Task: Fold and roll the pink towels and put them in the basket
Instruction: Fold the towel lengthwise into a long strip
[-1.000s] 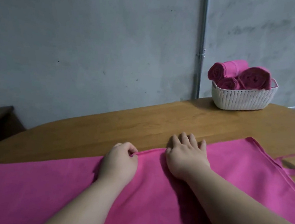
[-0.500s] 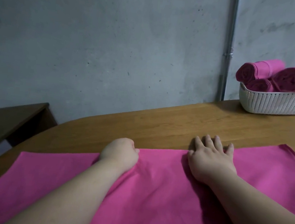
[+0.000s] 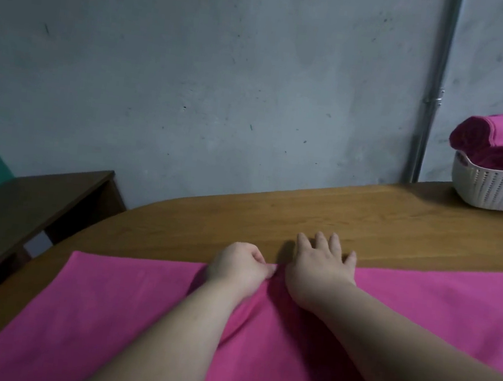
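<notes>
A pink towel (image 3: 110,315) lies spread flat across the wooden table (image 3: 397,219), reaching the frame's bottom and right edges. My left hand (image 3: 236,268) pinches the towel's far edge near the middle, fingers curled. Just to its right, my right hand (image 3: 318,268) presses flat on the same edge, its straight fingers spread and reaching onto the bare wood. At the far right stands a white basket (image 3: 494,190), cut by the frame edge, holding three rolled pink towels (image 3: 500,137).
A dark wooden bench (image 3: 22,211) stands lower, left of the table's rounded corner. A grey wall with a vertical metal pipe (image 3: 432,95) rises close behind the table. Bare wood lies between the towel's far edge and the wall.
The view has swung left, so the basket now sits at the right edge. My two hands have drawn closer together along the towel's far edge, and the cloth bunches slightly between them.
</notes>
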The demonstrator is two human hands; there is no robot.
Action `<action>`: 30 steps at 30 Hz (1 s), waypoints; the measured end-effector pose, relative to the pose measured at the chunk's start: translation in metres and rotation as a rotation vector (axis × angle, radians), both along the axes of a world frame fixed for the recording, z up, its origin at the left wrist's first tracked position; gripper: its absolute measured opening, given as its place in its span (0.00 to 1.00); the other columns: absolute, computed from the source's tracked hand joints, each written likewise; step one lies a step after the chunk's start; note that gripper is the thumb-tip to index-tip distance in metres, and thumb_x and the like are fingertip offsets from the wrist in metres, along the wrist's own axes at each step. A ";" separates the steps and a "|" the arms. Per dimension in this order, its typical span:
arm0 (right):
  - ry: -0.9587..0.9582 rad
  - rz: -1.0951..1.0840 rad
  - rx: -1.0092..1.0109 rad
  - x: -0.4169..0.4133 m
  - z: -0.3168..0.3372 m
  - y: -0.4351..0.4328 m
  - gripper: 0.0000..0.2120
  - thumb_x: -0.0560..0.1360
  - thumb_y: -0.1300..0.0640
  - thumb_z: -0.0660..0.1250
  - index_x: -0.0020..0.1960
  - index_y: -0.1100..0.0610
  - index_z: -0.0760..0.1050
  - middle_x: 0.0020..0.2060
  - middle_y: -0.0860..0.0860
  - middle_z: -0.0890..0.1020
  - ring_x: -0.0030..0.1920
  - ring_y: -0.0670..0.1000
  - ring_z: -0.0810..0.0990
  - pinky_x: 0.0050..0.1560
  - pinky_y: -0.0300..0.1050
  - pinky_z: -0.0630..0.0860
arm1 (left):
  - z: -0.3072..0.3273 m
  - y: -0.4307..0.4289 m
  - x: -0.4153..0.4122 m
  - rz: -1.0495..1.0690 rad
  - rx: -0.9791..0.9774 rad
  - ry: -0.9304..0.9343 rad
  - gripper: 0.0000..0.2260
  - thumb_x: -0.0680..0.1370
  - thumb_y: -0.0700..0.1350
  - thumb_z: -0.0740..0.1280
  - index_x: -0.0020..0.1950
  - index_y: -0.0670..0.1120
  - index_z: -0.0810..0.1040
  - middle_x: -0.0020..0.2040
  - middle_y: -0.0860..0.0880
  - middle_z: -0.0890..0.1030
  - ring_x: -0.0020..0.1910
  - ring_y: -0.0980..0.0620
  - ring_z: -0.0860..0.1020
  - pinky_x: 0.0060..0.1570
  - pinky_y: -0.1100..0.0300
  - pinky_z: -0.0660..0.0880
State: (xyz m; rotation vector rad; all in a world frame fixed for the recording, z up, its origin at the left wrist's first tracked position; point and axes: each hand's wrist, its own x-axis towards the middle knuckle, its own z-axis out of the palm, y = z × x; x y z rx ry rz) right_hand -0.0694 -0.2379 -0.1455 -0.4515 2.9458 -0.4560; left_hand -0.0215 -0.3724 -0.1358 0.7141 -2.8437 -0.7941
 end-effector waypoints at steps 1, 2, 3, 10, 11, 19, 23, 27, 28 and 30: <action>0.000 0.021 -0.010 0.004 -0.005 -0.012 0.31 0.80 0.47 0.52 0.82 0.51 0.49 0.82 0.55 0.50 0.81 0.60 0.41 0.76 0.69 0.40 | 0.001 -0.002 0.001 -0.013 0.031 0.004 0.10 0.72 0.56 0.74 0.36 0.52 0.81 0.37 0.56 0.83 0.42 0.52 0.81 0.39 0.60 0.74; 0.025 0.037 -0.008 0.007 -0.010 -0.019 0.30 0.80 0.47 0.51 0.81 0.51 0.52 0.81 0.56 0.52 0.81 0.60 0.42 0.76 0.70 0.40 | 0.002 -0.005 0.003 -0.028 0.068 0.011 0.08 0.72 0.53 0.75 0.36 0.52 0.82 0.37 0.56 0.84 0.42 0.52 0.81 0.40 0.61 0.75; 0.057 0.048 0.001 0.007 -0.014 -0.021 0.29 0.80 0.47 0.49 0.80 0.52 0.54 0.81 0.56 0.54 0.81 0.60 0.44 0.76 0.70 0.41 | 0.005 -0.010 0.006 -0.040 0.087 0.015 0.07 0.73 0.51 0.75 0.36 0.52 0.83 0.38 0.55 0.84 0.42 0.53 0.81 0.41 0.62 0.74; 0.072 0.073 0.029 0.008 -0.016 -0.021 0.28 0.80 0.44 0.46 0.78 0.52 0.58 0.80 0.58 0.54 0.80 0.61 0.46 0.75 0.71 0.43 | 0.016 -0.049 0.030 -0.071 -0.274 -0.153 0.13 0.80 0.54 0.65 0.49 0.47 0.84 0.53 0.49 0.85 0.54 0.46 0.81 0.55 0.56 0.77; 0.078 0.074 0.031 0.009 -0.016 -0.021 0.28 0.80 0.44 0.45 0.78 0.52 0.58 0.80 0.58 0.54 0.80 0.61 0.46 0.75 0.71 0.43 | 0.016 -0.051 0.031 -0.093 -0.344 -0.180 0.14 0.81 0.54 0.63 0.51 0.46 0.83 0.55 0.47 0.84 0.55 0.44 0.81 0.55 0.55 0.77; 0.082 0.077 0.046 0.010 -0.016 -0.019 0.29 0.81 0.44 0.45 0.80 0.52 0.55 0.81 0.57 0.52 0.81 0.61 0.46 0.76 0.70 0.42 | 0.010 -0.061 0.024 -0.158 -0.431 -0.273 0.19 0.82 0.60 0.59 0.39 0.48 0.75 0.43 0.50 0.81 0.47 0.46 0.79 0.41 0.57 0.70; 0.062 0.042 0.063 0.008 -0.017 -0.021 0.30 0.80 0.44 0.45 0.80 0.50 0.53 0.81 0.56 0.52 0.81 0.61 0.46 0.76 0.71 0.41 | 0.013 -0.069 0.021 -0.139 -0.294 -0.284 0.21 0.80 0.61 0.62 0.35 0.48 0.75 0.35 0.53 0.77 0.42 0.48 0.77 0.39 0.58 0.68; 0.003 0.022 0.051 0.009 -0.006 -0.053 0.32 0.79 0.45 0.49 0.82 0.50 0.49 0.81 0.56 0.54 0.81 0.62 0.45 0.74 0.73 0.39 | 0.012 -0.069 0.021 -0.138 -0.255 -0.260 0.20 0.79 0.61 0.63 0.35 0.48 0.76 0.36 0.53 0.78 0.43 0.47 0.79 0.40 0.59 0.69; -0.005 0.061 0.035 0.011 -0.005 -0.065 0.33 0.79 0.44 0.50 0.82 0.50 0.49 0.81 0.56 0.54 0.81 0.61 0.44 0.74 0.73 0.39 | 0.012 -0.069 0.021 -0.141 -0.241 -0.247 0.20 0.79 0.61 0.63 0.35 0.48 0.76 0.36 0.52 0.79 0.44 0.47 0.79 0.40 0.59 0.69; 0.009 0.134 0.010 0.015 -0.009 -0.082 0.32 0.79 0.44 0.51 0.81 0.49 0.51 0.81 0.55 0.54 0.81 0.60 0.44 0.74 0.73 0.39 | 0.012 -0.071 0.024 -0.150 -0.200 -0.207 0.17 0.78 0.59 0.66 0.36 0.49 0.77 0.38 0.52 0.80 0.45 0.47 0.80 0.40 0.59 0.69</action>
